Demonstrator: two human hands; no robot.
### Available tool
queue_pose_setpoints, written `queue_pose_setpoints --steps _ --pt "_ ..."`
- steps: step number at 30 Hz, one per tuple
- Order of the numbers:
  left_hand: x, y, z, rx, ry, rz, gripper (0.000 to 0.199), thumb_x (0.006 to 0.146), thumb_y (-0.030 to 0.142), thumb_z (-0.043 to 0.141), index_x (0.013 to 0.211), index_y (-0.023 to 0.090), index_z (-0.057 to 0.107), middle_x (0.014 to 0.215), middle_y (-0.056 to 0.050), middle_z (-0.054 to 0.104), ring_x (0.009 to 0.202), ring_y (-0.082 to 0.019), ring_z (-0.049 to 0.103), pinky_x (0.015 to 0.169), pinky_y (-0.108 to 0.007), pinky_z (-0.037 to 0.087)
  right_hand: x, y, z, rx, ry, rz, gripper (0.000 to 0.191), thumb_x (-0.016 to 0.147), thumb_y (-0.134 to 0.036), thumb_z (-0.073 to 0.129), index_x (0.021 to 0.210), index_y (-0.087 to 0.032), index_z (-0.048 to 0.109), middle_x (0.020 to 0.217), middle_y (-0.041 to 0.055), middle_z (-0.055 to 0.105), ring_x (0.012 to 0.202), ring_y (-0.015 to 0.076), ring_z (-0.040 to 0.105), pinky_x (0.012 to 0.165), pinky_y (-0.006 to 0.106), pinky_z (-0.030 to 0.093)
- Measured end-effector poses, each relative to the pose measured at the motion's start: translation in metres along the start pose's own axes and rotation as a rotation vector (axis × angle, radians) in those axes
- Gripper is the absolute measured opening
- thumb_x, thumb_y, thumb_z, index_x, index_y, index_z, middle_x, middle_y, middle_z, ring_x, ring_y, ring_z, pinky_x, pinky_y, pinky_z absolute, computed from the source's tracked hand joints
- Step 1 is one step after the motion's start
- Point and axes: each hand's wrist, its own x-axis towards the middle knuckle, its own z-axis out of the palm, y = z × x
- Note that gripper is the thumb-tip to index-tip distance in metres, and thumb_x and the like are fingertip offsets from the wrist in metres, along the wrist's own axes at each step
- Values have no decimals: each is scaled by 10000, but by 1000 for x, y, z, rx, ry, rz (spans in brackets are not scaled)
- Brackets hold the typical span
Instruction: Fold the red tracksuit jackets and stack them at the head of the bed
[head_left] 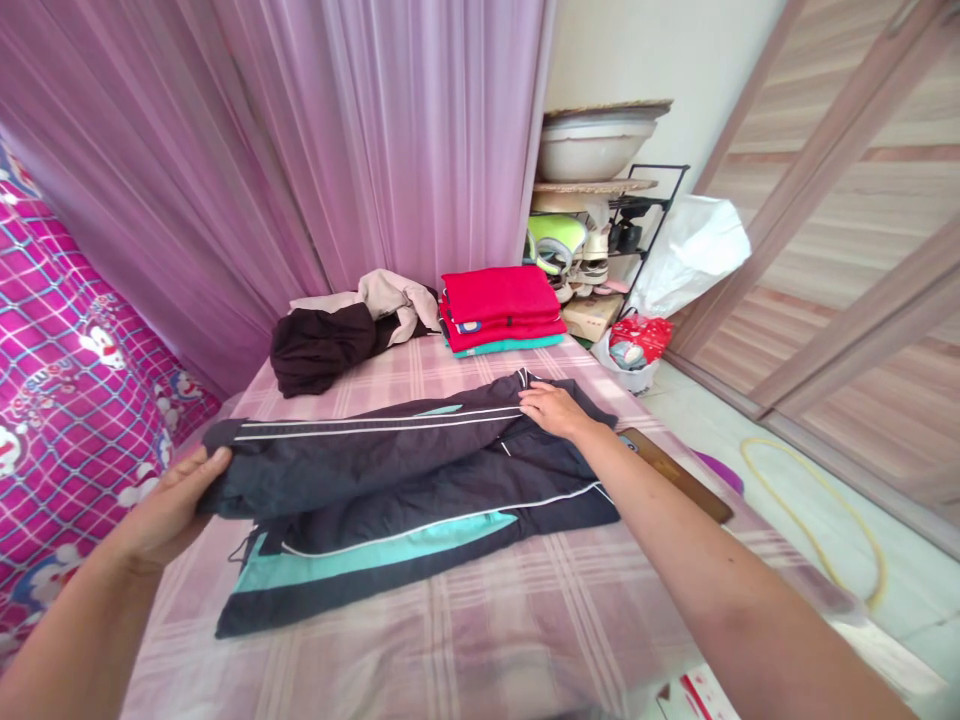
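Dark navy track pants (450, 450), with white stripes and turquoise panels, lie stretched sideways across a checked pink table cover (465, 620). At their left end my left hand (172, 500) grips the fabric, thumb on top, and holds that end slightly raised. My right hand (555, 408) pinches the upper edge near the right end, by the white stripes. The lower layer, with its long turquoise panel, lies flat nearer to me. A thin cord loop sticks out at its left. The fingertips of my left hand are hidden under the cloth.
Behind are a red folded clothes stack (501, 300) and a dark brown and beige clothes heap (322, 345). A brown flat phone-like object (675, 475) lies under my right forearm. Beyond the right edge stand a shoe rack (645, 200) and a white bag (694, 250); a purple curtain (390, 130) hangs behind.
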Motion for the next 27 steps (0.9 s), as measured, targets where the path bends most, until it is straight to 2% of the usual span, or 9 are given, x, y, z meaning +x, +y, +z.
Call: queue_pose_setpoints --steps 4,11,13,16,17,19,22,25,27 --pt "28 3 8 -39 60 -71 322 667 508 704 846 248 638 644 39 675 619 -175 621 574 -300 548 20 3 -6 -4 -16 106 370 997 -332 385 1082 -225 729 1152 76 711 1140 218 593 986 322 409" --pt "66 -21 41 436 31 -263 343 779 408 583 970 135 662 750 -67 687 652 -215 654 607 -344 549 37 -1 -1 -35 -18 224 374 982 -395 412 1056 -238 744 1025 79 743 1022 242 642 910 336 418" --pt "64 -22 43 609 97 -129 458 794 410 555 1132 112 639 934 -141 710 791 -274 687 709 -411 561 36 -1 -2 -42 -16 217 374 981 -393 409 1070 -249 743 1042 71 742 1035 241 637 919 337 414" --pt "41 -18 56 863 185 358 495 828 418 529 1238 152 606 1179 -172 656 1091 -339 620 939 -486 492 36 -1 -4 -49 -18 190 379 978 -391 408 1054 -244 749 1044 72 742 1040 243 631 924 337 410" --pt "28 -16 67 900 145 528 457 848 423 516 1216 173 622 1206 -157 646 1154 -340 585 996 -484 456 36 -1 -4 -48 -20 190 376 976 -388 413 1042 -240 752 1044 75 743 1039 245 629 924 337 409" --pt "-2 -15 99 913 -145 734 323 885 439 519 1065 229 686 1088 -92 694 1067 -283 621 985 -425 456 38 -2 -4 -37 -27 205 368 972 -384 423 1030 -241 757 1048 73 744 1041 248 625 920 336 409" --pt "-37 -17 158 956 -470 880 261 911 383 554 1086 249 694 1095 -77 707 1031 -253 629 929 -400 460 40 -2 -4 -14 -32 229 368 973 -378 420 1042 -245 756 1055 68 744 1039 248 622 894 328 416" --pt "-46 -18 201 1090 -479 904 239 903 306 591 1105 215 679 1063 -104 696 988 -254 628 859 -392 470 42 0 -7 0 -38 233 376 977 -383 414 1037 -244 758 1049 66 743 1015 241 627 848 313 430" --pt "-43 -15 210 1181 -467 896 182 918 234 552 1035 192 685 991 -103 693 932 -248 635 825 -391 481 43 4 -9 11 -37 231 379 979 -384 410 1031 -244 759 1053 63 741 1001 232 628 832 305 438"
